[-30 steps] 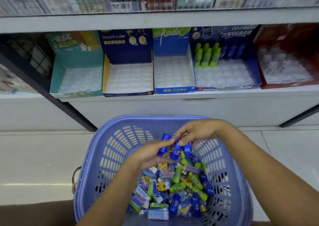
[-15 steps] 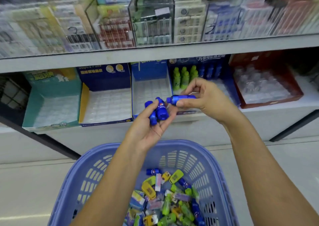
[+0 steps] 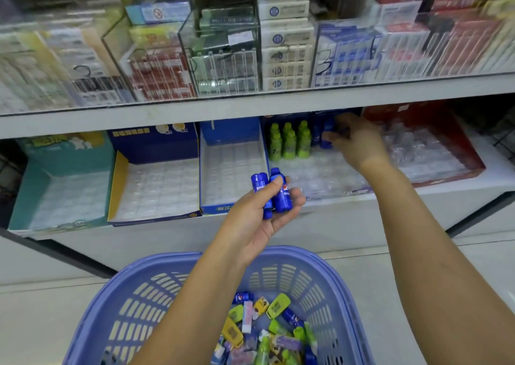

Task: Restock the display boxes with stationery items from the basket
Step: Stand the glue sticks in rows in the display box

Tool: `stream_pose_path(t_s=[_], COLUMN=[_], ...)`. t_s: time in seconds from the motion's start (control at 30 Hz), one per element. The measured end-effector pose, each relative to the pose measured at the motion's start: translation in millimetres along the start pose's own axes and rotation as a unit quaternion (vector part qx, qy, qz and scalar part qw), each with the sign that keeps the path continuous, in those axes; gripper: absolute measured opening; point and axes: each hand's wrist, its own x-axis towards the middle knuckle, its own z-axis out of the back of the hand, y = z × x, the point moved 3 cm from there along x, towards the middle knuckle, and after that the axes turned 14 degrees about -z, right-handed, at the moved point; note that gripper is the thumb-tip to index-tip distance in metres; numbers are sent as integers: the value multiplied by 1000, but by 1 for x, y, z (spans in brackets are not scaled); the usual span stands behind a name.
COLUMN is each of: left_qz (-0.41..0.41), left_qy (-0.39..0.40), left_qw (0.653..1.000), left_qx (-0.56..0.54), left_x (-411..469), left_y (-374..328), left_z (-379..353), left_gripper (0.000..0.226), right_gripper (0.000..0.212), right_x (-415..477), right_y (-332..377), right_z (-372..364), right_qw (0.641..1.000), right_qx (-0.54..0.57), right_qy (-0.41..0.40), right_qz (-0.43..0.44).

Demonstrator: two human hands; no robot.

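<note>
Half a second on, the right hand (image 3: 354, 144) has left the left hand's side and reached in under the shelf lip to the back of the dark blue display box (image 3: 320, 181), where its thumb and curled fingers pinch one blue bottle eraser (image 3: 326, 139), held upright. Just beside it stand six green bottle erasers (image 3: 289, 144) in two rows of three, with a second blue bottle (image 3: 316, 136) between them and the pinched one; whatever stands behind the hand is hidden. The left hand (image 3: 259, 217) has stayed out in front of the shelf edge, palm up, fingers loosely curled round a pair of blue bottle erasers (image 3: 282, 194) lying side by side, one cap up and one cap down. Five display boxes sit in a row on the lower shelf: a teal box (image 3: 64, 186), a navy box with a yellow side (image 3: 156, 189), a blue box (image 3: 231, 169), the dark blue one and a red box (image 3: 434, 155), each lined with a clear blister tray. Below, the lavender basket (image 3: 278, 261) holds a jumbled heap of small erasers (image 3: 262, 323) in green, yellow, blue and pink, too tangled to count, and the left forearm crosses over part of it. Above, blurred packs fill the clear bins (image 3: 223, 50) on the upper shelf.
</note>
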Motion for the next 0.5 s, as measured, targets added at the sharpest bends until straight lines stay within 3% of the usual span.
stream_pose_path(t_s=[0.5], left_qz=[4], left_qy=[93], left_qw=[993], left_qx=[77], left_x=[-1], left_y=[10], left_z=[0], left_gripper=[26], right_gripper=[31], right_x=[5], right_y=[-6], right_z=[-24], right_qw=[998], right_qx=[-58], right_qy=[-4], right_qz=[28])
